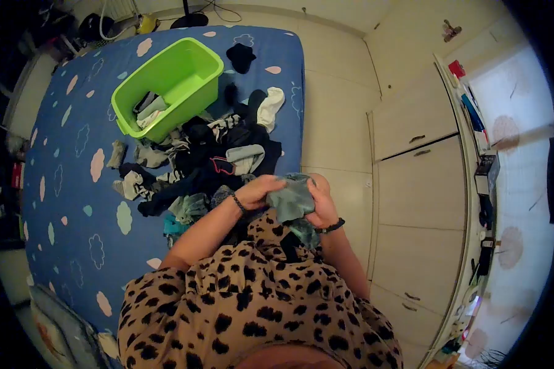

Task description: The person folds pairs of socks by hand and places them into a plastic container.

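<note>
A grey-green piece of clothing [291, 198] is stretched between my two hands above my lap; its exact kind is hard to make out. My left hand [260, 191] grips its left edge, fingers closed on the fabric. On the opposite edge, my right hand [322, 206] is closed with the thumb in front. More greenish fabric [305, 230] hangs or lies just below, by my right wrist. Just beyond my hands spreads a heap of dark and striped clothes [197, 147], with a grey folded piece [246, 158] on top and a white sock [270, 107] at its far right.
A bright green plastic tub [194, 67] stands on the blue cloud-print bed [68, 203], with several folded pieces [149, 109] inside. Behind the heap lies a small black garment [240, 57]. To the right are the tiled floor [335, 123] and pale cabinets [418, 190].
</note>
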Available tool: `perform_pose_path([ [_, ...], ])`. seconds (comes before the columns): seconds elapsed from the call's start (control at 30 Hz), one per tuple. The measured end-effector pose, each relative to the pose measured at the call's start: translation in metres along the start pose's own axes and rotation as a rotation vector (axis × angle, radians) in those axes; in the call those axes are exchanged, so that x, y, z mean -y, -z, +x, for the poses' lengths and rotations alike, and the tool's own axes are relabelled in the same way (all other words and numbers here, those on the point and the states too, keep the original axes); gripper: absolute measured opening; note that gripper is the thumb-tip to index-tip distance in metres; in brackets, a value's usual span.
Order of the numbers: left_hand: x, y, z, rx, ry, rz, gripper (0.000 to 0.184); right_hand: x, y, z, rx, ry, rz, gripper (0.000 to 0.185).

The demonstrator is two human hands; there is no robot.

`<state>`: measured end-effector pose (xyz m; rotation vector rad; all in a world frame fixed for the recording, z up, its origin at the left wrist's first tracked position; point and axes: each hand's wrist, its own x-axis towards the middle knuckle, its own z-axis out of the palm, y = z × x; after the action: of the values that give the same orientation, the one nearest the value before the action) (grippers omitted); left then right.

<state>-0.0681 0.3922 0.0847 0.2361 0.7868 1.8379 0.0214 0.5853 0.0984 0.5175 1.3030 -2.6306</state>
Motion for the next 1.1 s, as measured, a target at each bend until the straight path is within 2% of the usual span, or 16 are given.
perform_pose_path([
  [0.07,-0.008,-0.003,-0.001,-0.086,-0.07,-0.176,0.033,-0.007,0.016,0.006,-0.122,-0.005,-0.004,0.013],
  [0.13,-0.007,-0.007,0.004,-0.093,-0.051,-0.193,0.034,0.0,0.025,0.005,0.151,0.117,-0.712,0.015],
  [0.2,-0.003,-0.006,0.009,-0.103,-0.033,-0.213,0.035,0.023,0.005,-0.004,0.326,0.053,-0.947,0.023],
  [0.27,0.003,0.001,0.017,-0.068,0.005,-0.169,0.031,0.035,-0.009,-0.004,0.411,-0.068,-0.95,0.031],
  [0.3,0.004,-0.001,0.016,-0.065,0.006,-0.17,0.031,0.037,-0.009,-0.002,0.196,-0.07,-0.699,0.031],
  [0.33,0.006,-0.002,0.014,-0.016,-0.046,0.146,0.032,0.036,-0.008,-0.001,-0.015,-0.071,-0.444,0.031],
  [0.4,-0.01,-0.013,0.003,0.108,-0.034,0.648,0.037,0.027,0.0,0.006,-0.016,0.002,-0.385,0.03],
  [0.57,-0.013,-0.012,0.002,-0.002,-0.064,0.11,0.034,0.017,-0.011,0.009,-0.198,0.084,-0.067,0.018],
  [0.67,-0.019,-0.028,0.001,0.097,-0.204,-0.239,0.035,0.025,0.006,0.01,-0.031,0.013,-0.264,0.019],
  [0.7,-0.018,-0.028,0.004,0.099,-0.207,-0.243,0.035,0.046,-0.01,0.002,0.174,0.231,-0.807,0.019],
  [0.77,-0.014,-0.029,0.008,-0.044,-0.146,-0.181,0.035,0.055,-0.021,-0.003,0.396,0.448,-1.352,0.018],
  [0.87,-0.012,-0.027,0.008,-0.053,-0.101,0.028,0.034,0.048,-0.025,-0.01,0.113,0.553,-1.609,0.015],
  [0.9,-0.015,-0.036,0.001,-0.056,-0.176,0.415,0.033,0.042,-0.029,-0.009,-0.036,0.384,-1.08,0.016],
  [0.93,-0.022,-0.046,-0.007,-0.006,-0.103,0.548,0.034,0.037,-0.031,-0.008,-0.159,0.231,-0.535,0.017],
  [1.0,-0.019,-0.044,-0.014,0.061,-0.014,0.691,0.035,0.03,-0.031,-0.01,-0.16,0.238,-0.447,0.019],
  [1.1,-0.011,-0.029,-0.015,0.046,-0.028,0.391,0.034,0.036,-0.05,-0.019,-0.129,0.158,-0.06,0.027],
])
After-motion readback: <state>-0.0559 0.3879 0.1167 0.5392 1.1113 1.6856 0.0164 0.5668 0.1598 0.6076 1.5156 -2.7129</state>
